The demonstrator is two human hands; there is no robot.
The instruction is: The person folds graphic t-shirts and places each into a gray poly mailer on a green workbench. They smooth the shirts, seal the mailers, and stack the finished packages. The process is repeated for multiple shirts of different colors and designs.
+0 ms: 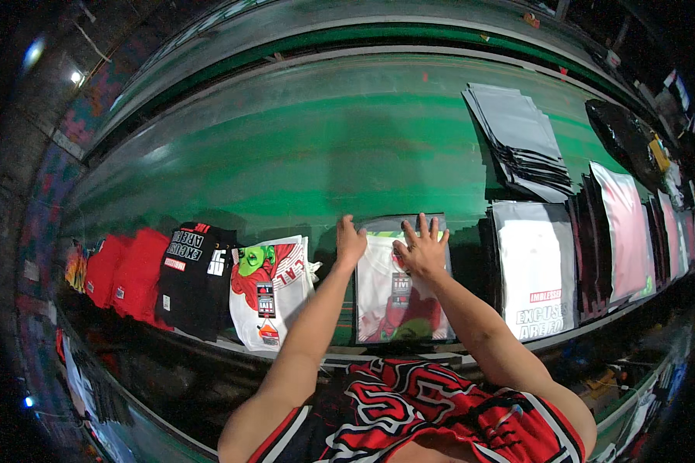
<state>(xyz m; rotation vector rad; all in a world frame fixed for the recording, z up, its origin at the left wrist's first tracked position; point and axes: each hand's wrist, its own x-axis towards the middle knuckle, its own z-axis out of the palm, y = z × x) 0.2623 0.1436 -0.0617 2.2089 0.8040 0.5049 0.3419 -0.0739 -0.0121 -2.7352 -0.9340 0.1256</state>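
A folded white shirt in a clear plastic bag (382, 307), with a dark hang tag showing through, lies flat before me on the green table (255, 150). My right hand (425, 247) rests on its upper right part, fingers spread. My left hand (351, 238) is at the bag's upper left corner, fingers partly curled; whether it pinches the edge I cannot tell. Left of my left forearm lies a stack of folded white printed shirts (246, 312) with hang tags. Right of the bag stands a pile of bagged shirts (533, 249), the top one white with a red label print.
Folded black shirts (191, 301) and red shirts (142, 272) line the near edge at left. A fanned stack of grey plastic bags (518, 127) lies at the back right. More bagged shirts (619, 231) and a black plastic bag (625, 139) are at far right.
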